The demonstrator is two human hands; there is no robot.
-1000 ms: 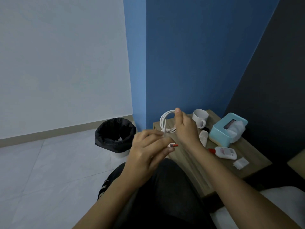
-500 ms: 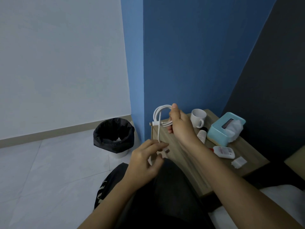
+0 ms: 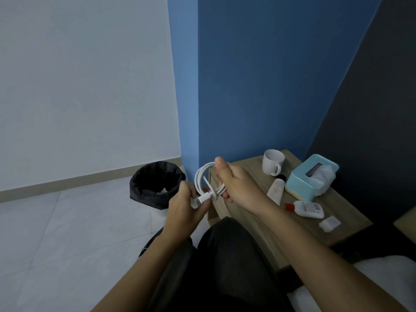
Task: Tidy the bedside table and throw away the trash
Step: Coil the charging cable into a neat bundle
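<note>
The right hand (image 3: 236,184) covers the stretch of the white cable (image 3: 199,176) that runs through its grip, and most of its fingertips sit out of sight behind the loops. The left hand (image 3: 183,207) pinches the plug just below and hides its tip. Left of the grip, that hand also covers part of the bin (image 3: 153,188). The pale scraps (image 3: 163,190) inside are too small to tell. Right of the grip, the bottle (image 3: 309,209) carries unreadable print. The 2 forearms are cut off by the bottom edge.

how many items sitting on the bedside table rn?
5: white mug at the back, teal tissue box beside it, white tube between them, red-capped bottle lying nearer, small white wad near the front. The right hand may hide more.
</note>
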